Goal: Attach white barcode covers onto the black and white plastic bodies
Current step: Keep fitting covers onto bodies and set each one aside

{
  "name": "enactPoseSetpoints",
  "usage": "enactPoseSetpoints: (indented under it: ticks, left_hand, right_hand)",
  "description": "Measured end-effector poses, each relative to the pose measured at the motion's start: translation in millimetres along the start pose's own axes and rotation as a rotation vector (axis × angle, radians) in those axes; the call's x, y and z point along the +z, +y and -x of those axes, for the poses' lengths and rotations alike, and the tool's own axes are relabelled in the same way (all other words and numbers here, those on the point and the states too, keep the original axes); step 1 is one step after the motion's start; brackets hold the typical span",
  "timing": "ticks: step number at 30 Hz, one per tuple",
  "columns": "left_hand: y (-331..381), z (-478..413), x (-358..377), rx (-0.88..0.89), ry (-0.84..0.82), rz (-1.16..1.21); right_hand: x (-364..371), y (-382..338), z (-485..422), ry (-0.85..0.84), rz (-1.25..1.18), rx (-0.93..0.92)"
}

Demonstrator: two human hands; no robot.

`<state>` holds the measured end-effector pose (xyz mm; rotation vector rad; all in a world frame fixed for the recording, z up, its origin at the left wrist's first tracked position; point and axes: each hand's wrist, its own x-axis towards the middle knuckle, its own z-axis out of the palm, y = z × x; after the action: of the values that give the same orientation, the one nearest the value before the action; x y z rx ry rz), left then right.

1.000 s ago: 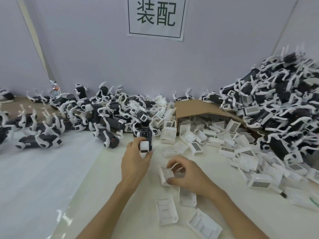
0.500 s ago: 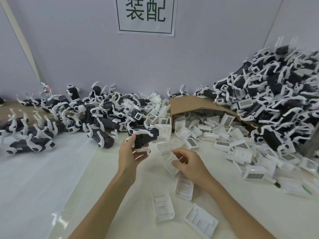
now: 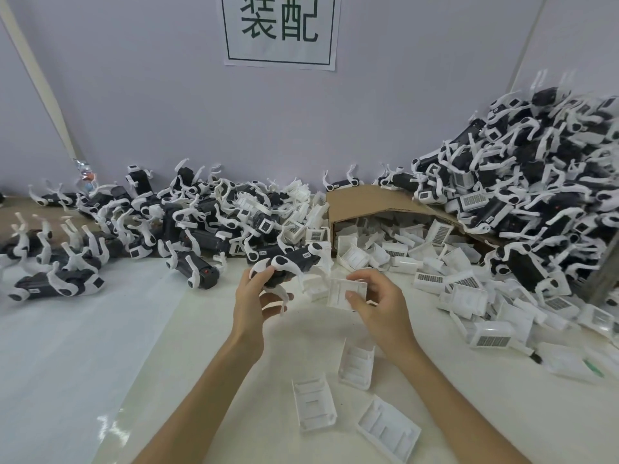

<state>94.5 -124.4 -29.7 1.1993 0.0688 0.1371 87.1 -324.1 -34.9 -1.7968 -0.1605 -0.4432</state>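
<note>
Plastic, cardboard, paper, shiny sheet.
The body (image 3: 291,262) at centre is matt black plastic with smooth white plastic legs; the cover (image 3: 345,291) just right of it is white plastic, ribbed inside, faintly glossy. The far box (image 3: 365,202) is plain brown cardboard, matt. The table sheet (image 3: 83,363) at near left is smooth and shiny. The sign (image 3: 279,28) is white paper on a matt wall (image 3: 134,112).

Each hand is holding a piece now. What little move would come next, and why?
Probably the right hand should bring its white cover leftward to meet the black and white body gripped by the left hand. Both parts are held up off the table, close together but not yet touching, so closing that gap looks like the natural step before pressing them together.
</note>
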Motion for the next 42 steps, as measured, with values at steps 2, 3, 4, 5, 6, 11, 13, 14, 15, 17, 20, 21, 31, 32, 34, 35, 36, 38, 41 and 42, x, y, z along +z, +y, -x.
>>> enactPoseSetpoints:
  ticks: [2, 3, 4, 5, 6, 11, 13, 14, 15, 17, 20, 21, 31, 32, 34, 35, 36, 38, 41, 42]
  left_hand:
    - [0.6, 1.4, 0.5, -0.027, -0.021, 0.051]
    - [1.0, 2.1, 0.5, -0.039, -0.031, 0.075]
    - [1.6, 2.9, 0.7, -0.048, -0.04, 0.098]
    - [2.3, 3.5, 0.8, -0.054, -0.049, 0.122]
    - [3.0, 4.2, 0.9, -0.057, -0.058, 0.141]
    - [3.2, 6.8, 3.8, -0.051, -0.14, 0.13]
    - [1.8, 7.7, 5.1, -0.052, -0.168, 0.11]
    - [0.9, 8.2, 5.7, -0.053, -0.18, 0.098]
    - [0.1, 8.4, 6.1, -0.054, -0.192, 0.088]
    - [-1.0, 8.9, 6.7, -0.064, -0.213, 0.078]
    - [-1.7, 9.8, 6.7, -0.08, -0.231, 0.082]
    - [-2.0, 9.8, 6.6, -0.084, -0.235, 0.083]
    - [-3.9, 10.4, 8.6, -0.118, -0.186, 0.086]
    - [-4.4, 10.6, 8.8, -0.107, -0.163, 0.094]
    - [-5.1, 10.7, 9.4, -0.059, -0.095, 0.131]
    - [-4.2, 10.6, 9.2, -0.033, -0.047, 0.162]
    - [-1.2, 10.5, 8.7, -0.019, 0.01, 0.207]
    - [9.1, 10.0, 4.9, -0.021, 0.13, 0.345]
    - [34.7, 12.6, -11.3, 0.009, 0.238, 0.498]
    - [42.6, 16.8, -19.6, 0.02, 0.247, 0.494]
  right_hand:
    - [-2.9, -0.3, -0.5, 0.036, -0.042, 0.036]
    - [-4.0, -0.6, -0.7, 0.047, -0.063, 0.055]
    - [-4.8, -0.7, -0.8, 0.059, -0.08, 0.07]
    - [-5.3, -0.8, -0.7, 0.072, -0.091, 0.08]
    - [-5.4, -0.8, -0.5, 0.09, -0.096, 0.087]
    - [-7.5, -4.6, -1.8, 0.219, -0.143, 0.113]
    - [-10.1, -5.1, -3.7, 0.267, -0.175, 0.1]
    - [-11.2, -5.0, -4.7, 0.283, -0.185, 0.094]
    - [-11.8, -4.6, -5.4, 0.292, -0.19, 0.09]
    - [-11.4, -3.7, -5.7, 0.292, -0.187, 0.087]
    - [-10.7, -4.1, -5.7, 0.286, -0.196, 0.099]
    - [-11.0, -4.6, -6.1, 0.279, -0.206, 0.106]
    - [-11.9, -12.7, -3.7, 0.058, -0.313, 0.093]
    - [-10.9, -12.3, -3.7, 0.073, -0.3, 0.103]
    - [-9.7, -11.1, -4.1, 0.118, -0.286, 0.134]
    - [-9.8, -10.3, -4.7, 0.136, -0.286, 0.148]
    - [-10.4, -9.9, -5.2, 0.149, -0.288, 0.157]
    - [-11.8, -8.7, -5.8, 0.147, -0.315, 0.169]
    - [-14.0, -4.0, -7.5, 0.133, -0.318, 0.18]
    - [-14.0, -2.0, -7.9, 0.132, -0.31, 0.187]
